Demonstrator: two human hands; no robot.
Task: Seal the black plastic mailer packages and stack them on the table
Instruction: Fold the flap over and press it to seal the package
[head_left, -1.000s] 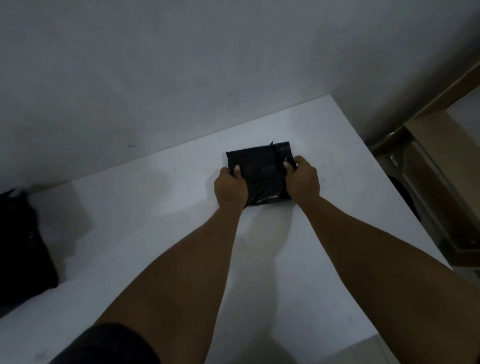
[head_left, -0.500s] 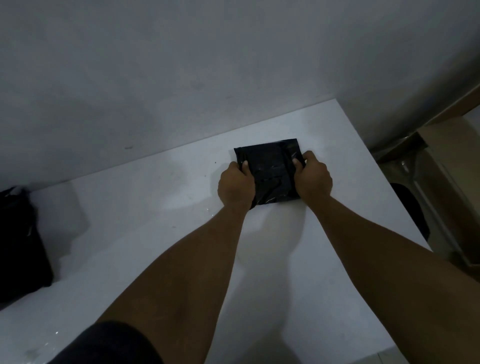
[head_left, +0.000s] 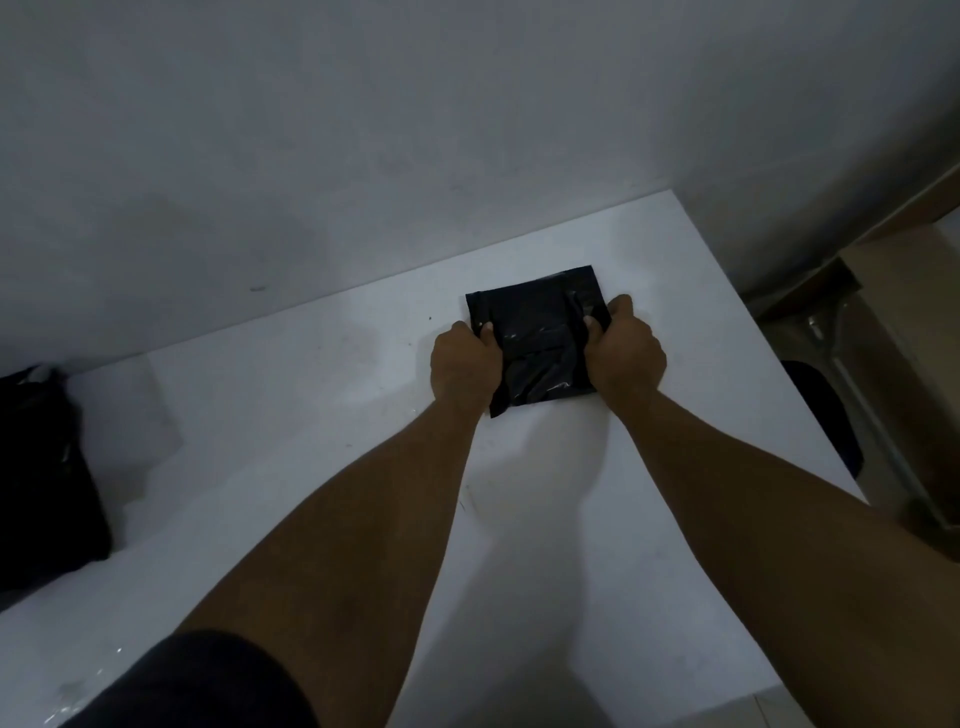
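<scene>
One mailer (head_left: 535, 332) on the counter (head_left: 311, 415) is gripped by the curled fingers (head_left: 621, 304) of the left hand (head_left: 462, 364) and right hand (head_left: 623, 353); one dark heap (head_left: 41, 478) lies far left.

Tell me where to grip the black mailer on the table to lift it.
Take the black mailer by its left and right edges, coming from the near side, where the left hand and right hand grip it. It lies flat on the table, so thin side edges likely pinch easiest.
</scene>
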